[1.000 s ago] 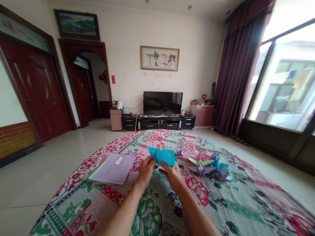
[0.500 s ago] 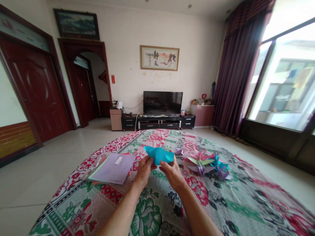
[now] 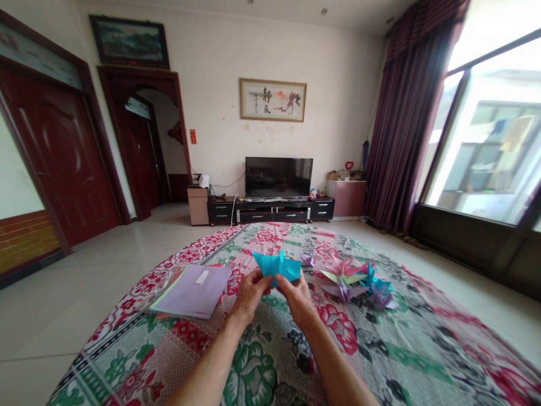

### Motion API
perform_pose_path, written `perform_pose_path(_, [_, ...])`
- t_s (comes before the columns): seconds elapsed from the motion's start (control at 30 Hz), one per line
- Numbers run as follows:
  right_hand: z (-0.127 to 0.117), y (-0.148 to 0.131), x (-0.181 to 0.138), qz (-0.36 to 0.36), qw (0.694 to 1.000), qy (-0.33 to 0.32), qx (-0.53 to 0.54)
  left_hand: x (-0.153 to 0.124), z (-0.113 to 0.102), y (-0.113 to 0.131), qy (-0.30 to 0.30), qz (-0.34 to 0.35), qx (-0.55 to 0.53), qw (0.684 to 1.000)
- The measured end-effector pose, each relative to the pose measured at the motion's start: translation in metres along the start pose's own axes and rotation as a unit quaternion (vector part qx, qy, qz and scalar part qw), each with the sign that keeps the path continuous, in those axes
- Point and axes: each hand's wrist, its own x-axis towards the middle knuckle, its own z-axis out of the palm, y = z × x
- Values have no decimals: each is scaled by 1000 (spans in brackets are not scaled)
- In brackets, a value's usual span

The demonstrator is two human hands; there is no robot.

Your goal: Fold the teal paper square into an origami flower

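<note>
A folded piece of blue origami paper (image 3: pixel 282 267) is held up between both hands above the table, with a narrow point standing up at its middle. My left hand (image 3: pixel 252 291) pinches its lower left part, thumb on the near side. At the lower right, my right hand (image 3: pixel 296 293) grips it too, and the two thumbs almost meet. Fingers behind the paper are partly hidden. Right of the hands lie several folded paper cranes in pink, green, purple and blue, including a purple crane (image 3: pixel 344 290) and a blue crane (image 3: pixel 371 277).
A stack of coloured paper sheets (image 3: pixel 192 293) lies on the left, purple on top with a small white piece (image 3: pixel 202 277). Beneath everything spreads a floral tablecloth (image 3: pixel 253 366) on a round table. A television (image 3: pixel 279 177) on a low cabinet stands beyond.
The blue paper's rounded middle bulge has become a narrow upright point. My two thumbs have come closer together beneath it.
</note>
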Motion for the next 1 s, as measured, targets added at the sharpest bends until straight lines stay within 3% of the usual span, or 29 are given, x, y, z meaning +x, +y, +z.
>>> perform_pose_path(0.2, [1,-4,-2,42,996,-45,66,5,-5,-3,9,-1,-1,1000])
perform_pose_path(0.63, [-6,3,2,106,986,-62,109,-1,-2,6,2,-15,-5,1000])
perform_pose_path(1.0, [-7,9,7,81,993,2,84,0,-3,0,-12,-25,-15,999])
